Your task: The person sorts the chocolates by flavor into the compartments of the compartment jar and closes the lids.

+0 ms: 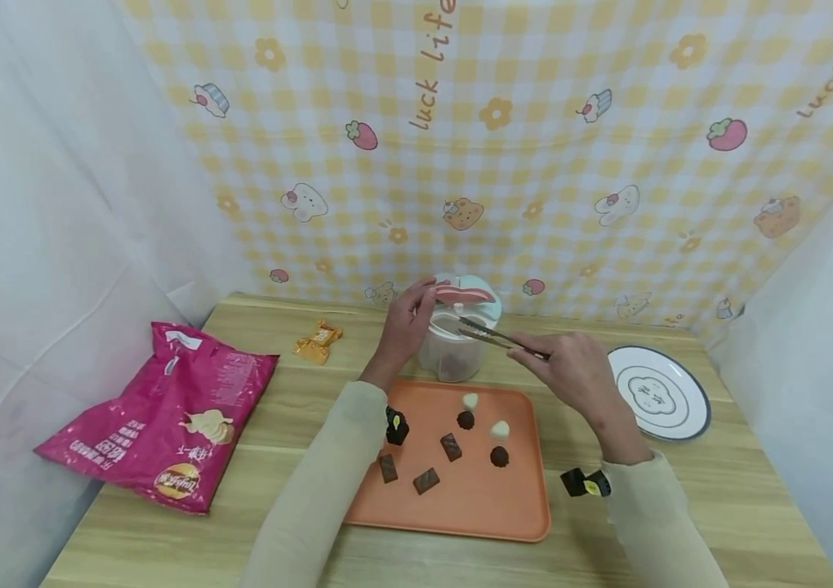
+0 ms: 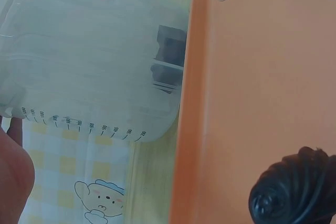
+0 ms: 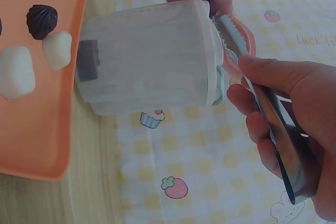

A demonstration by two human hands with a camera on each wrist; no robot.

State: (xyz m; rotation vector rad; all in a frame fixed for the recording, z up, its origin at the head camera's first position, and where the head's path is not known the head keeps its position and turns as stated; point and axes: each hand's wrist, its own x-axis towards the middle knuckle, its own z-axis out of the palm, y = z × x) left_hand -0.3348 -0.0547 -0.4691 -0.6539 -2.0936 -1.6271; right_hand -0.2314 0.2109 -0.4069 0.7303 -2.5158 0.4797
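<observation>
A clear plastic canister (image 1: 450, 357) stands at the back edge of an orange tray (image 1: 461, 521), its pale green and pink lid (image 1: 477, 296) raised. Dark pieces (image 3: 88, 60) lie at the bottom, seen through its cloudy wall. My left hand (image 1: 407, 323) grips the lid at its left side; the exact finger hold is partly hidden. In my right hand (image 1: 571, 365) are metal tongs (image 3: 273, 114), whose toothed tips hang over the canister's mouth. Whether anything sits between the tips I cannot tell. On the tray are several chocolates: brown bars (image 1: 427, 481), dark swirls (image 1: 500, 456) and white pieces (image 1: 500, 429).
A magenta snack bag (image 1: 174, 416) lies on the left of the wooden table. Gold-wrapped candies (image 1: 317, 342) are behind it, left of the canister. At right sits a white plate (image 1: 692, 392) with a blue rim. A yellow checked cloth (image 1: 534, 180) hangs behind.
</observation>
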